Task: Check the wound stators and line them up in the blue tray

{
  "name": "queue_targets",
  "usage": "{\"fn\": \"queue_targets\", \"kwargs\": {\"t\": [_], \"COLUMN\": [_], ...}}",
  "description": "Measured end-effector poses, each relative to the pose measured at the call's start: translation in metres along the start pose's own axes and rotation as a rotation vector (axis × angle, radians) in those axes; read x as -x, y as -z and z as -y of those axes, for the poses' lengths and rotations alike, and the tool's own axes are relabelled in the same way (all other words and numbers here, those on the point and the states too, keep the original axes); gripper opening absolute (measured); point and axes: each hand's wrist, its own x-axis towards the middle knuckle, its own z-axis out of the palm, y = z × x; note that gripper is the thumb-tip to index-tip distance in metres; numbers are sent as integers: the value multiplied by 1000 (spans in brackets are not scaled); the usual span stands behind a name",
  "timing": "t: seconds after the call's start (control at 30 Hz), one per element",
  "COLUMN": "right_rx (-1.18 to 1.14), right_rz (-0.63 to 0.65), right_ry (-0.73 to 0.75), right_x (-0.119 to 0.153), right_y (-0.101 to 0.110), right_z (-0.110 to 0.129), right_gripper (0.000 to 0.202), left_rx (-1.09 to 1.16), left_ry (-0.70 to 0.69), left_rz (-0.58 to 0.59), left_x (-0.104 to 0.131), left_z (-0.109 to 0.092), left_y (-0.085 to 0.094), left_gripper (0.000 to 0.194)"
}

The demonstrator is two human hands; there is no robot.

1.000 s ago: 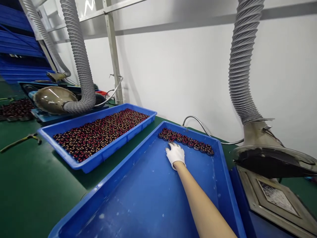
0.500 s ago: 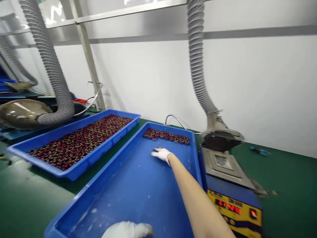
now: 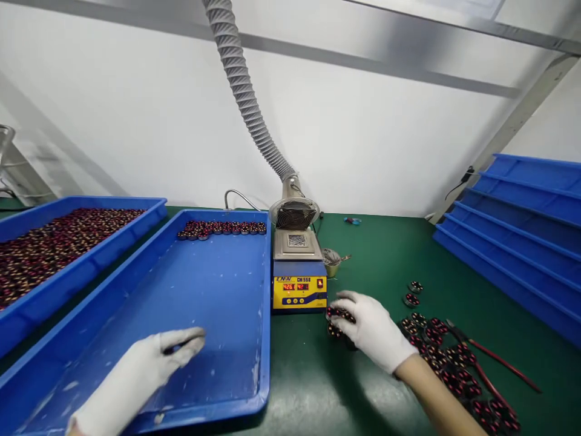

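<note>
My right hand [image 3: 370,327], in a white glove, is over the green table just right of the solder pot. Its fingers curve round a few small round dark parts with reddish and gold spots, like wound motor stators [image 3: 334,330]. My gloved left hand [image 3: 167,357] hovers over the near part of the blue tray [image 3: 218,290], thumb and fingers together; anything between them is hidden. A band of such stators [image 3: 222,228] lines the tray's far end. More stators [image 3: 447,357] lie in a loose pile beside my right forearm.
The solder pot [image 3: 299,275], with a lit red display, stands against the tray under a hose [image 3: 247,91]. A small cup [image 3: 332,260] is beside it. Red-handled pliers [image 3: 494,360] lie by the pile. Stacked blue trays [image 3: 521,236] stand right; a full tray [image 3: 136,227] left.
The view has swung right. My right hand has left the tray's far end and is now at stators on the table. My left hand shows more fully over the tray.
</note>
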Motion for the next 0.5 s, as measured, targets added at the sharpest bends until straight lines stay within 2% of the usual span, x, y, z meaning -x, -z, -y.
{"fn": "queue_targets", "kwargs": {"t": [0.07, 0.13, 0.2, 0.27, 0.33, 0.43, 0.5], "right_rx": [37, 35, 17, -27, -129, -376, -529], "right_rz": [21, 38, 27, 5, -10, -38, -60], "right_ry": [-56, -95, -138, -169, -154, -66, 3], "right_x": [16, 26, 30, 30, 24, 8, -5], "right_y": [-22, -40, -52, -57, -52, -29, -6], "right_z": [-18, -23, -20, -13, -5, 10, 25], "right_gripper": [20, 23, 25, 21, 14, 6, 18], "left_rx": [113, 236, 172, 148, 200, 305, 381], "left_ry": [-85, -299, -615, -795, -899, -940, -924], "left_rz": [79, 96, -39, -182, -299, -381, -410], "left_x": [-8, -15, -18, -16, -9, 4, 10], "left_z": [-28, -64, -103, -136, -158, -171, -174], "left_y": [-1, -5, -12, -20, -29, -40, -45], "left_gripper": [34, 26, 20, 21, 18, 19, 15]}}
